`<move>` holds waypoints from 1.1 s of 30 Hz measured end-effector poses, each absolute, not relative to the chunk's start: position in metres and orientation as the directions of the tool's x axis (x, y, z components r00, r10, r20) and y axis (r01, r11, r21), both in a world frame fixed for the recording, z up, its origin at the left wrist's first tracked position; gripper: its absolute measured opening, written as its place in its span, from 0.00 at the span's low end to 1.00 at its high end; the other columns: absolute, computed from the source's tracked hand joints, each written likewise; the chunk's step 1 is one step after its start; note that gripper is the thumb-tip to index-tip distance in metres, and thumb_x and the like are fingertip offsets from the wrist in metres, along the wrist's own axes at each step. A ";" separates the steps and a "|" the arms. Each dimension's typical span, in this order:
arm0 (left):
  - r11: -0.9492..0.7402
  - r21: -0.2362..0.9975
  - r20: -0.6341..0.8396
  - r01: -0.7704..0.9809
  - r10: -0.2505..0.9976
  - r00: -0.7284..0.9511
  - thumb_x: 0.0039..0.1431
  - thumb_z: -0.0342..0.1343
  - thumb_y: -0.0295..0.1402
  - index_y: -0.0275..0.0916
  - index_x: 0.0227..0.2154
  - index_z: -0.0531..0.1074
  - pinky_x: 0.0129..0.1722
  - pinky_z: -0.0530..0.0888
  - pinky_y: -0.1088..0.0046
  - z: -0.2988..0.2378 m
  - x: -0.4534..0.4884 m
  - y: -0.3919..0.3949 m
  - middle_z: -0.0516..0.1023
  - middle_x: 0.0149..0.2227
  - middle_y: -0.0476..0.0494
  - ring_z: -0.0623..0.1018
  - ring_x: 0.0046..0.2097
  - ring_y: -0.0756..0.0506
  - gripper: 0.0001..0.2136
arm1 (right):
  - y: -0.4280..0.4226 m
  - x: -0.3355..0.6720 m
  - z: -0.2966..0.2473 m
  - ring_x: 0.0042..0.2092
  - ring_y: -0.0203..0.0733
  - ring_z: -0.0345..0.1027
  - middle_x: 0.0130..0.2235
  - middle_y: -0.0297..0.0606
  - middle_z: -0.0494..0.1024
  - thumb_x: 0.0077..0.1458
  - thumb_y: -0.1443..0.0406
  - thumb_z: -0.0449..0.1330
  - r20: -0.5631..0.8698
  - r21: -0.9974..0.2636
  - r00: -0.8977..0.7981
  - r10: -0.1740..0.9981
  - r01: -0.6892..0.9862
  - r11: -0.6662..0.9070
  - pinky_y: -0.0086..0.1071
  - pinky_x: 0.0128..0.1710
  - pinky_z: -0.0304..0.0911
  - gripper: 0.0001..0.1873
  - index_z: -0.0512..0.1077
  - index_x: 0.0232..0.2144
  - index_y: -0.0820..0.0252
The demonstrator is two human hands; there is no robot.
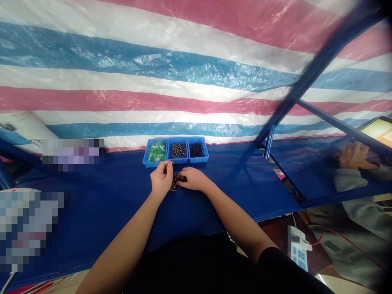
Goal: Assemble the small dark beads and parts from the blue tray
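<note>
My left hand [161,178] and my right hand [193,179] meet on the blue table [107,192], just in front of three blue bins. Between them lies a small dark part [174,182]. My right hand's fingers are pinched on its right end. My left hand is curled, its fingertips raised toward the middle bin, holding something too small to name. The left bin [156,152] holds green pieces, the middle bin [178,150] dark and gold pieces, the right bin [197,150] black pieces.
A striped red, white and blue tarp [183,73] hangs behind the table. A blue metal frame [309,77] stands at right. Another person's hand [352,155] and grey sleeve are at far right. A white power strip [298,248] lies on the floor.
</note>
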State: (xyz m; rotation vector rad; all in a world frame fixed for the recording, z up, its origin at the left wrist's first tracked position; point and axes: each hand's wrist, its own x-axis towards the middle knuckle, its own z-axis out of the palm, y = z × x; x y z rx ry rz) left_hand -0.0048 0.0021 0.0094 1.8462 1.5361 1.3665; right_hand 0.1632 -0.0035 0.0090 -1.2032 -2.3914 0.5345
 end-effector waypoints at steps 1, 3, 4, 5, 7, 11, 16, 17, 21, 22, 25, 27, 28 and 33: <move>-0.332 0.777 0.430 0.535 0.900 -0.065 0.62 0.49 0.39 0.39 0.39 0.74 0.33 0.70 0.76 0.010 -0.005 0.002 0.76 0.25 0.50 0.75 0.27 0.50 0.12 | -0.003 0.163 0.008 0.38 0.39 0.67 0.32 0.36 0.75 0.53 0.61 0.63 0.186 -0.512 -0.536 0.824 0.663 0.547 0.29 0.35 0.58 0.09 0.76 0.37 0.59; -0.335 0.774 0.431 0.537 0.900 -0.060 0.62 0.49 0.39 0.39 0.39 0.74 0.32 0.70 0.76 0.010 -0.004 0.002 0.76 0.25 0.49 0.75 0.27 0.50 0.12 | -0.002 0.164 0.006 0.38 0.39 0.67 0.32 0.36 0.75 0.54 0.62 0.62 0.186 -0.524 -0.503 0.844 0.676 0.519 0.29 0.35 0.58 0.10 0.75 0.39 0.59; -0.337 0.773 0.432 0.538 0.900 -0.056 0.62 0.49 0.40 0.39 0.39 0.74 0.32 0.70 0.77 0.010 -0.004 0.002 0.76 0.25 0.49 0.75 0.27 0.50 0.12 | -0.001 0.164 0.006 0.38 0.39 0.67 0.33 0.36 0.75 0.54 0.62 0.62 0.184 -0.523 -0.478 0.859 0.692 0.497 0.29 0.35 0.58 0.10 0.75 0.39 0.59; -0.339 0.771 0.432 0.539 0.900 -0.052 0.62 0.49 0.40 0.39 0.38 0.74 0.31 0.70 0.77 0.010 -0.004 0.002 0.76 0.25 0.49 0.75 0.27 0.50 0.13 | -0.001 0.165 0.006 0.38 0.39 0.67 0.34 0.36 0.75 0.54 0.62 0.63 0.182 -0.515 -0.447 0.876 0.715 0.472 0.29 0.35 0.59 0.10 0.74 0.39 0.59; -0.340 0.769 0.427 0.541 0.903 -0.040 0.61 0.49 0.40 0.39 0.38 0.75 0.31 0.70 0.77 0.010 -0.004 0.002 0.76 0.25 0.49 0.75 0.27 0.50 0.13 | -0.001 0.166 0.006 0.38 0.40 0.67 0.35 0.37 0.75 0.53 0.62 0.63 0.177 -0.488 -0.380 0.908 0.767 0.416 0.30 0.35 0.59 0.10 0.73 0.39 0.59; -0.336 0.765 0.418 0.550 0.908 -0.027 0.61 0.49 0.40 0.39 0.38 0.75 0.31 0.70 0.76 0.009 -0.004 0.001 0.77 0.25 0.49 0.76 0.28 0.50 0.13 | -0.001 0.166 0.005 0.41 0.42 0.66 0.38 0.40 0.74 0.54 0.60 0.62 0.174 -0.442 -0.316 0.933 0.821 0.361 0.31 0.37 0.60 0.14 0.73 0.42 0.58; -0.346 0.753 0.410 0.559 0.912 0.012 0.61 0.49 0.40 0.40 0.37 0.75 0.33 0.70 0.76 0.006 0.001 -0.001 0.77 0.26 0.50 0.75 0.28 0.50 0.12 | 0.001 0.167 0.003 0.40 0.42 0.66 0.38 0.39 0.74 0.55 0.60 0.60 0.168 -0.439 -0.341 0.925 0.814 0.380 0.33 0.38 0.60 0.10 0.73 0.39 0.58; -0.354 0.750 0.408 0.558 0.913 0.031 0.61 0.49 0.39 0.40 0.37 0.75 0.33 0.70 0.76 0.005 0.003 0.000 0.76 0.26 0.50 0.75 0.28 0.50 0.12 | 0.001 0.167 0.003 0.40 0.42 0.65 0.38 0.39 0.73 0.55 0.61 0.60 0.174 -0.444 -0.340 0.924 0.810 0.382 0.33 0.38 0.60 0.10 0.73 0.39 0.58; -0.339 0.774 0.398 0.534 0.918 0.006 0.61 0.49 0.39 0.39 0.35 0.74 0.31 0.69 0.76 0.002 0.006 0.002 0.76 0.27 0.50 0.74 0.27 0.51 0.12 | -0.005 0.162 0.007 0.41 0.42 0.64 0.37 0.38 0.72 0.55 0.62 0.59 0.233 -0.479 -0.347 0.909 0.772 0.417 0.33 0.40 0.60 0.07 0.71 0.36 0.59; -0.332 0.789 0.409 0.517 0.912 -0.039 0.61 0.49 0.39 0.38 0.35 0.74 0.31 0.70 0.76 0.003 0.005 0.003 0.77 0.29 0.49 0.74 0.28 0.51 0.12 | -0.009 0.159 0.009 0.41 0.42 0.63 0.36 0.38 0.71 0.55 0.61 0.60 0.246 -0.488 -0.388 0.888 0.742 0.460 0.33 0.41 0.60 0.08 0.70 0.35 0.59; -0.306 0.815 0.437 0.491 0.882 -0.176 0.62 0.48 0.39 0.38 0.37 0.73 0.32 0.71 0.77 0.007 -0.003 0.004 0.76 0.28 0.48 0.74 0.28 0.51 0.13 | -0.019 0.145 0.011 0.47 0.47 0.60 0.44 0.43 0.70 0.49 0.51 0.64 0.327 -0.454 -0.466 0.822 0.685 0.569 0.40 0.50 0.57 0.24 0.69 0.43 0.60; -0.301 0.825 0.455 0.479 0.856 -0.245 0.63 0.47 0.39 0.38 0.37 0.73 0.31 0.71 0.77 0.010 -0.008 0.005 0.75 0.27 0.48 0.75 0.28 0.51 0.13 | -0.025 0.135 0.008 0.53 0.52 0.55 0.52 0.47 0.66 0.46 0.48 0.65 0.346 -0.416 -0.494 0.798 0.681 0.602 0.43 0.52 0.56 0.34 0.67 0.50 0.61; -0.301 0.827 0.459 0.475 0.849 -0.262 0.63 0.46 0.39 0.38 0.37 0.72 0.31 0.71 0.77 0.011 -0.009 0.005 0.75 0.27 0.48 0.75 0.29 0.50 0.13 | -0.026 0.130 0.007 0.54 0.53 0.53 0.54 0.48 0.64 0.47 0.47 0.64 0.339 -0.402 -0.506 0.793 0.684 0.608 0.44 0.52 0.55 0.35 0.66 0.52 0.60; -0.315 0.821 0.463 0.476 0.856 -0.232 0.62 0.47 0.39 0.38 0.36 0.73 0.31 0.72 0.77 0.009 -0.006 0.004 0.76 0.28 0.47 0.75 0.30 0.50 0.12 | -0.021 0.125 0.000 0.54 0.52 0.53 0.53 0.47 0.65 0.55 0.51 0.59 0.295 -0.353 -0.506 0.810 0.730 0.585 0.44 0.51 0.54 0.23 0.70 0.49 0.57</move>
